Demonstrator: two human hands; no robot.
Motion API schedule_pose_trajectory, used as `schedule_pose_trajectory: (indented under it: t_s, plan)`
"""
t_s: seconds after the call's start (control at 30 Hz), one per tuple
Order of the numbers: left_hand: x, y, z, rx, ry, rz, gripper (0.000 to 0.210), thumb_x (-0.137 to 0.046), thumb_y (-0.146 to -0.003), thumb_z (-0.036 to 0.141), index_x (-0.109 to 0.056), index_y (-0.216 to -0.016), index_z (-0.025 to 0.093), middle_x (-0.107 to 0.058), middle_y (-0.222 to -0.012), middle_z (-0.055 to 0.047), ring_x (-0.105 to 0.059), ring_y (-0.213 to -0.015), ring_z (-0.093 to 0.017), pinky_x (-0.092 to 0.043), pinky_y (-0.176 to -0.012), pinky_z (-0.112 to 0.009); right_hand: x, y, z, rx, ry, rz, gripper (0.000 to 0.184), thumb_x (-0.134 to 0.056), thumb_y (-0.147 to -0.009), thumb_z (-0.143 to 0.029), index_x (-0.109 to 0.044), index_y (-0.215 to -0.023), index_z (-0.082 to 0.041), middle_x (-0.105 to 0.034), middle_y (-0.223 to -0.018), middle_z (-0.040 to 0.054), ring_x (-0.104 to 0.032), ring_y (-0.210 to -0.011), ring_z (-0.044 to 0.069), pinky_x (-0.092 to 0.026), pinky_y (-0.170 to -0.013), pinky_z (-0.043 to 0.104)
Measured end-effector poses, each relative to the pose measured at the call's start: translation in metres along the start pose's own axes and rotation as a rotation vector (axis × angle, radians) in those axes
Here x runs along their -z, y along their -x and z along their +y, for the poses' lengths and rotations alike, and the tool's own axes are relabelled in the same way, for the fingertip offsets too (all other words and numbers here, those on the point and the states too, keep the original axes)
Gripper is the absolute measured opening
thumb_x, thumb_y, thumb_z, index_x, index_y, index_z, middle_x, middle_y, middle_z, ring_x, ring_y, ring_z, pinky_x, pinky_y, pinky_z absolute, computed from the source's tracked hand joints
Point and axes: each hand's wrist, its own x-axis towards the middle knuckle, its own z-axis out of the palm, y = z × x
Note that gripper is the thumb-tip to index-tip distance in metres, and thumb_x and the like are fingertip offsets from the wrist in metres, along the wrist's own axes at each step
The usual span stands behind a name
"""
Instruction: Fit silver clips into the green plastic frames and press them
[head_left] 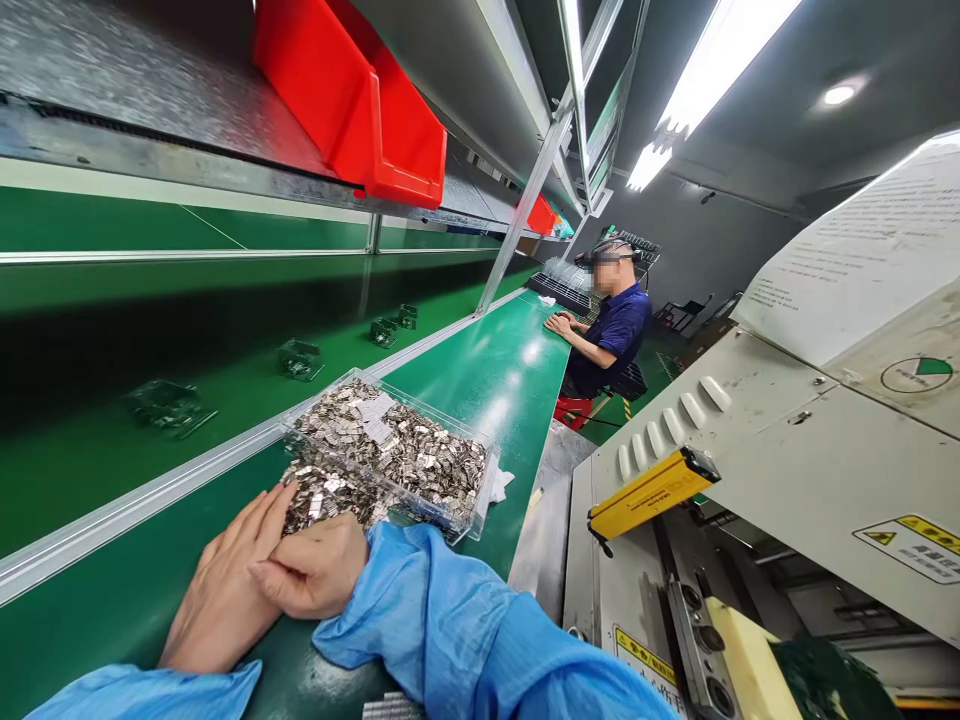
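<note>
My left hand (pixel 232 580) lies with its fingers stretched out towards a heap of small shiny metal parts (pixel 322 495). Against it, on its right side, rests my right hand (pixel 319 568), its fingers curled in. Whatever the right hand may hold is hidden. Just beyond both hands, a clear plastic tray (pixel 487 490) full of similar metal parts stands on the green bench (pixel 465 365). Pale scraps lie on top of these parts. Close to my right sleeve, at the bottom edge, is a row of silver metal pieces (pixel 391 706).
A red bin (pixel 352 110) sits on the shelf overhead. Grey machinery (pixel 750 430) with a yellow bar (pixel 652 495) stands to the right. Another person (pixel 619 320) sits farther along the bench. A metal rail (pixel 187 470) runs along its left side.
</note>
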Motion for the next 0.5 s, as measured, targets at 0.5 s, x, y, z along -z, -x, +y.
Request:
schedule_pose_trajectory:
  t_s: [0.5]
  plan:
    - [-0.0076,-0.0048,-0.0017,0.000,0.021,0.076,0.061,-0.032,-0.087,0.037,-0.032,-0.143,0.011,-0.047,-0.142,-0.018,-0.043,-0.132,-0.032,-0.042,-0.102,-0.044,-0.0082,-0.0009,0.0084,-0.053,0.142,0.018,0.046,-0.053,-0.087,-0.036,-0.027,-0.051,-0.022,-0.045,-0.046,-0.0052,-0.045,-0.043,0.008,-0.031,-0.042,0.025]
